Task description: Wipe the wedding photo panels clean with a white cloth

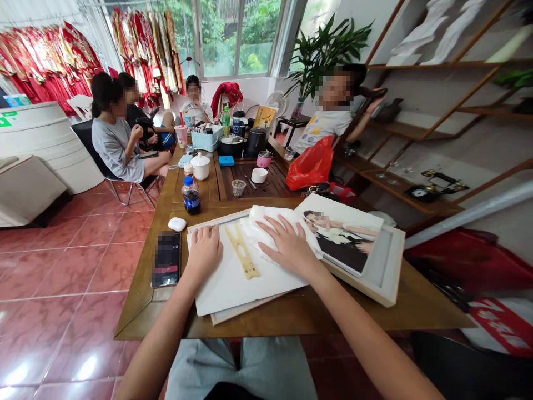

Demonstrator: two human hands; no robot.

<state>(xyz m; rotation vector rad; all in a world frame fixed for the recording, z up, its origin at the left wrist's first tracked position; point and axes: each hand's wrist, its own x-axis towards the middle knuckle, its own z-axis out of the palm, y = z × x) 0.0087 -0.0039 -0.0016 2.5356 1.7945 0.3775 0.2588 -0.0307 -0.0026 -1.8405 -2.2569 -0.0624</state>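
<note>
My left hand (203, 251) rests with curled fingers on a white board (233, 283) at the near end of the wooden table (291, 316). My right hand (288, 244) lies flat, fingers spread, on a white cloth (260, 219) spread over that board. Between the hands a pale yellow wooden piece (242, 253) lies on the board. To the right, a large printed photo (343, 233) rests on a cream frame (389, 272).
A phone (166, 258) and white earbud case (177, 224) lie left of the board. A cola bottle (191, 195), white lidded pot (200, 165), cups, tea tray and red bag (311, 165) crowd the far table. Several people sit around it. Shelves stand right.
</note>
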